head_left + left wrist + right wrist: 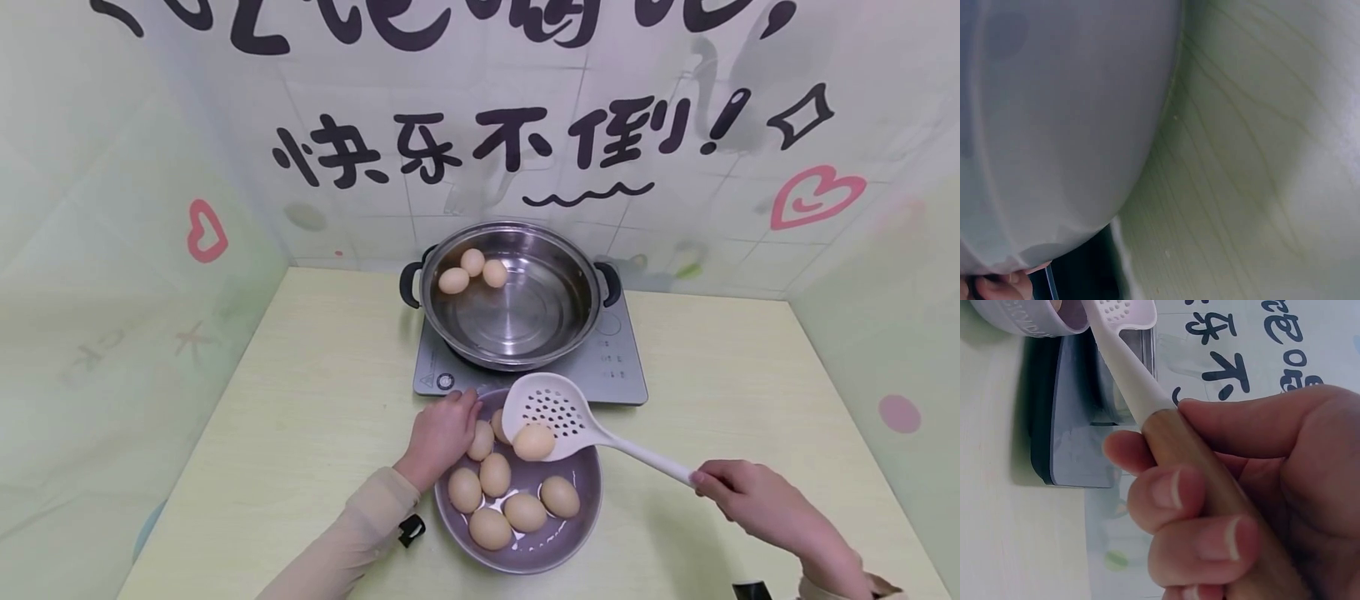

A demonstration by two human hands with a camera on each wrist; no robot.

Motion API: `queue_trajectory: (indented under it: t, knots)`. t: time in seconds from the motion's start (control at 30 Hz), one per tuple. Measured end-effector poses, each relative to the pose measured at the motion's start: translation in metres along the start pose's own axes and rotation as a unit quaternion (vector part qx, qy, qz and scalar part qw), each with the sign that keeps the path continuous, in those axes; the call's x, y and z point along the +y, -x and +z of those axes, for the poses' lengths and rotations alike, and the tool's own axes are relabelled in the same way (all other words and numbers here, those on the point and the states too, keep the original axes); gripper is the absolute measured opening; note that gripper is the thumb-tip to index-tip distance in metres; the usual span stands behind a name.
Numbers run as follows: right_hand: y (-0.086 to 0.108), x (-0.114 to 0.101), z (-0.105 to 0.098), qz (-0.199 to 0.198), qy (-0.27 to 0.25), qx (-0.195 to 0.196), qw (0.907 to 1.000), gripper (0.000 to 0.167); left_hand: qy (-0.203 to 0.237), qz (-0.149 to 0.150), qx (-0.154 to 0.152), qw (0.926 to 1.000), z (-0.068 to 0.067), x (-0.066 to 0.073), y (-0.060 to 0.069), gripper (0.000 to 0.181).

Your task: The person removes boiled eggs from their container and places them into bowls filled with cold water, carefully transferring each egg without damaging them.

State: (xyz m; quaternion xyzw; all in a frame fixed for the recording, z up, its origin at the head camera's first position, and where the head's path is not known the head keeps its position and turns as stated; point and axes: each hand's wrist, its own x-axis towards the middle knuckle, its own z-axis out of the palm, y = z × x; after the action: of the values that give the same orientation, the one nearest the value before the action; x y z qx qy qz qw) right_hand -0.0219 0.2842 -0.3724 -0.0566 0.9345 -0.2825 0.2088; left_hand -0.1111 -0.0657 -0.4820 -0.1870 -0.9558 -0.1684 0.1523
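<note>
In the head view the right hand (772, 504) grips the handle of a white slotted ladle (551, 408); the right wrist view shows the fingers (1204, 544) curled round its wooden handle (1194, 456). One egg (534, 442) lies on the ladle's lower edge, over the far part of a purple bowl (536, 560). Several eggs (490, 529) lie in the bowl with a little liquid. The left hand (442, 433) holds the bowl's far left rim; in the left wrist view the bowl's outer wall (1079, 125) fills the left side, and fingertips (1007, 287) show at the bottom.
Behind the bowl a steel pot (517, 308) with black handles stands on a grey induction cooker (626, 367). Three eggs (453, 281) are at the pot's left side. A printed sheet (480, 192) hangs behind the table (322, 375), with more sheeting on both sides.
</note>
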Motion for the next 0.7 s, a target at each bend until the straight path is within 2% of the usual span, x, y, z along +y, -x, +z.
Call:
queue_trajectory:
  t: [0.43,0.7]
  knots:
    - [-0.0033,-0.0014,0.0025,-0.016,0.007,0.015,0.9997,0.021,-0.003,-0.001,0.002,1.0000,0.0000,0.0004,-0.0006,0.013]
    - [-0.0040,-0.0011,0.0048,-0.015,0.014,0.040,0.9990,0.016,-0.005,-0.003,0.000,1.0000,0.0004,0.0003,-0.0004,0.013]
